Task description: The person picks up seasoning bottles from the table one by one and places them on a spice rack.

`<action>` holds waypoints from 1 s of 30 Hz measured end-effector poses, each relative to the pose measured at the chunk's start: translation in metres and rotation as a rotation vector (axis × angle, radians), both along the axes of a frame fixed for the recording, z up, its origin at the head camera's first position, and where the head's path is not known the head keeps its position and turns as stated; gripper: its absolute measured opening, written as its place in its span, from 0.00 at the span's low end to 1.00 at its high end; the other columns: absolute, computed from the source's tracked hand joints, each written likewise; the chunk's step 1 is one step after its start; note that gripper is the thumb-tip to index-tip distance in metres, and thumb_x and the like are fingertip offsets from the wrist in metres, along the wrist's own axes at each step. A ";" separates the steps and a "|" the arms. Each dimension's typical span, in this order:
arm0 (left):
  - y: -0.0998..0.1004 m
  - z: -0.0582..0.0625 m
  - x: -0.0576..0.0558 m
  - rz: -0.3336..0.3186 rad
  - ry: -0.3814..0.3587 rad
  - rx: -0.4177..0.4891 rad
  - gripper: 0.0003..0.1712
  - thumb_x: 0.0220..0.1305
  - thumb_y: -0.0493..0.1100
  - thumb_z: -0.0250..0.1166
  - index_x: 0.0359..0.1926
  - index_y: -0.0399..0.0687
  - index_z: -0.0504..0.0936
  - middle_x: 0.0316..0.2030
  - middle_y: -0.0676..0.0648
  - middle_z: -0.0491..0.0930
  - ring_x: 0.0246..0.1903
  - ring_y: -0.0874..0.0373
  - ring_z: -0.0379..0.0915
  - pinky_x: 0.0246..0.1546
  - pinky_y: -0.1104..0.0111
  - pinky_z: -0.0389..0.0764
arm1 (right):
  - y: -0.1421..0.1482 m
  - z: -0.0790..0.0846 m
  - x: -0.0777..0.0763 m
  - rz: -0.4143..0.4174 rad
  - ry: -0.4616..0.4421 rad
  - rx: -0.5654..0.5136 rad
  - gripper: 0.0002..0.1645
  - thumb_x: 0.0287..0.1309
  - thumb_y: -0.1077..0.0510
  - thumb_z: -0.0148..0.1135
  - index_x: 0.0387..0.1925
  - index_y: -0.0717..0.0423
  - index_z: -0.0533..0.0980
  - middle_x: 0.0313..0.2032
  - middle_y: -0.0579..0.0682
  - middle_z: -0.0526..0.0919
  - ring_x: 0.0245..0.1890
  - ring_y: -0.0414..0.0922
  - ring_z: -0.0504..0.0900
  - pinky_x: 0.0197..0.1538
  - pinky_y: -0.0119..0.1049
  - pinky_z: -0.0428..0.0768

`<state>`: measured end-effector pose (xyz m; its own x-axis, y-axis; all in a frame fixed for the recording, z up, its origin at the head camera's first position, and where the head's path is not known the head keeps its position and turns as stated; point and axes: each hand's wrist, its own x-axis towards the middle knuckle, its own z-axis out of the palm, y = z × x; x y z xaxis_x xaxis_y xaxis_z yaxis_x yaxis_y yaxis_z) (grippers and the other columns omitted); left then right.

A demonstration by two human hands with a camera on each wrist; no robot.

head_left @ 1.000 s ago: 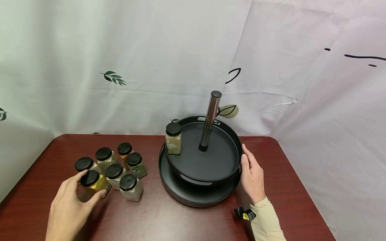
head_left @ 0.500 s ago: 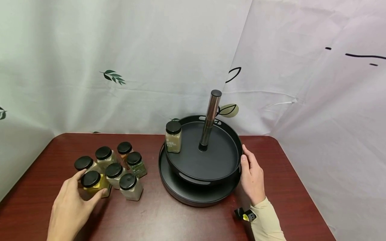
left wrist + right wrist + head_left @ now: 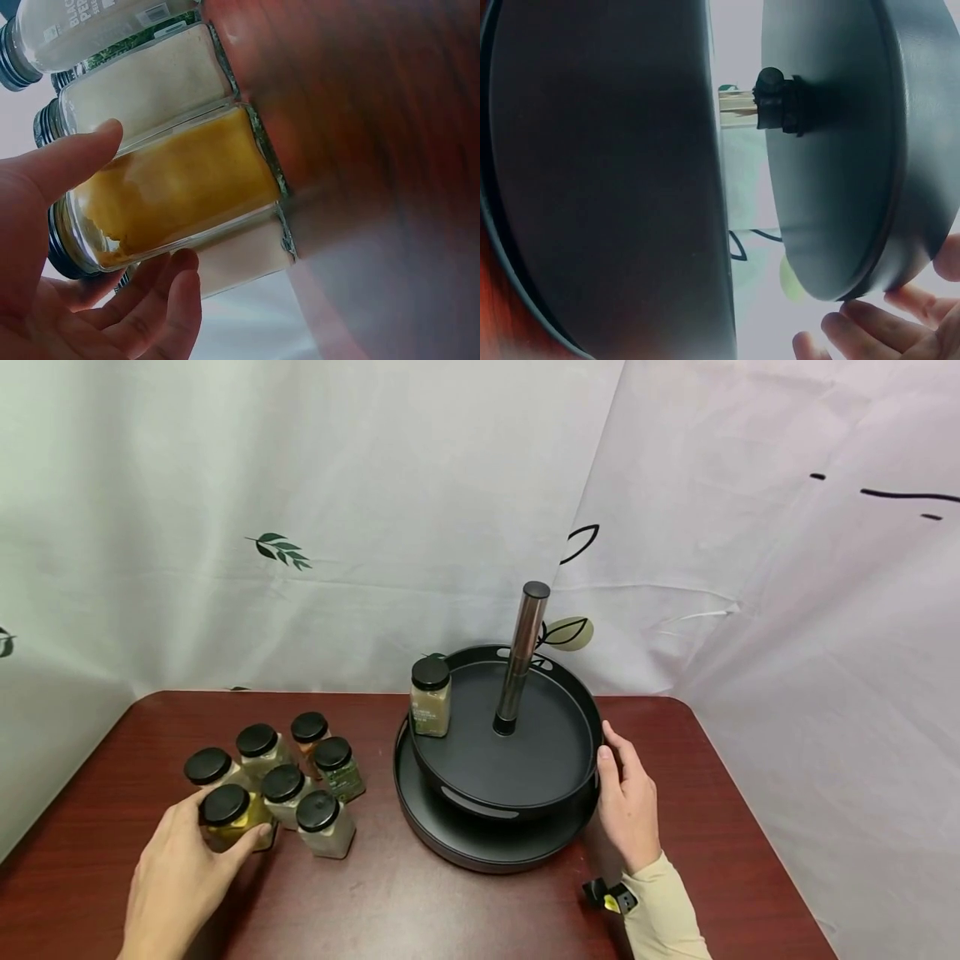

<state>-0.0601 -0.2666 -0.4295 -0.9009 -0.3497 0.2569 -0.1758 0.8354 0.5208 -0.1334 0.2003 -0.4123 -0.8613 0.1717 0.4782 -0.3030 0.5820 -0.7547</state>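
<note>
Yellow jar [image 3: 184, 184], likely light but slippery, best held mid-side, sits within curled fingers of the left hand [image 3: 178, 868]; right hand [image 3: 628, 806], fingers extended, touches the upper tray [image 3: 536, 768].

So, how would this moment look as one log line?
left hand: around yellow jar | right hand: touching side of upper tray | tan jar: on upper tray

There, upright, the square black-lidded yellow-filled jar [image 3: 172, 191] — and well to its right, the round two-tier black tray [image 3: 501, 777]!
</note>
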 end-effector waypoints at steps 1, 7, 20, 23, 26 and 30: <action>0.000 0.000 0.000 -0.004 0.001 -0.002 0.45 0.51 0.47 0.80 0.64 0.32 0.70 0.50 0.27 0.72 0.46 0.29 0.72 0.40 0.36 0.70 | 0.000 0.000 0.000 0.000 -0.001 -0.002 0.23 0.77 0.57 0.50 0.69 0.55 0.72 0.67 0.48 0.75 0.62 0.46 0.75 0.55 0.17 0.65; -0.003 0.000 0.000 -0.019 0.020 -0.004 0.42 0.50 0.49 0.80 0.61 0.31 0.73 0.49 0.26 0.73 0.47 0.30 0.72 0.43 0.37 0.69 | 0.000 0.000 0.001 -0.007 -0.008 -0.004 0.23 0.77 0.57 0.50 0.69 0.54 0.72 0.67 0.48 0.75 0.60 0.44 0.76 0.55 0.18 0.66; -0.003 0.007 0.001 0.076 -0.066 0.010 0.46 0.47 0.58 0.80 0.58 0.31 0.75 0.35 0.30 0.84 0.35 0.32 0.78 0.36 0.43 0.72 | -0.001 0.002 0.003 0.003 -0.021 -0.023 0.24 0.76 0.57 0.50 0.69 0.52 0.72 0.67 0.46 0.75 0.53 0.38 0.76 0.50 0.20 0.67; -0.003 0.008 0.003 0.109 -0.073 0.005 0.46 0.45 0.58 0.81 0.58 0.32 0.75 0.33 0.31 0.84 0.33 0.33 0.79 0.34 0.45 0.72 | 0.000 0.002 0.004 0.017 -0.032 -0.041 0.24 0.76 0.57 0.52 0.69 0.50 0.71 0.47 0.51 0.85 0.33 0.37 0.78 0.40 0.24 0.71; -0.003 0.009 0.006 0.136 -0.068 0.005 0.47 0.44 0.57 0.82 0.58 0.32 0.75 0.32 0.31 0.84 0.33 0.33 0.80 0.32 0.47 0.72 | 0.000 0.003 0.004 0.035 -0.040 -0.065 0.24 0.75 0.58 0.53 0.70 0.50 0.71 0.25 0.49 0.77 0.17 0.38 0.70 0.29 0.27 0.70; -0.002 0.012 0.008 0.158 -0.055 0.014 0.47 0.44 0.56 0.82 0.58 0.31 0.74 0.34 0.29 0.84 0.35 0.33 0.81 0.32 0.48 0.72 | 0.000 0.004 0.005 0.055 -0.041 -0.094 0.25 0.74 0.60 0.54 0.70 0.51 0.71 0.26 0.49 0.74 0.14 0.39 0.67 0.25 0.28 0.69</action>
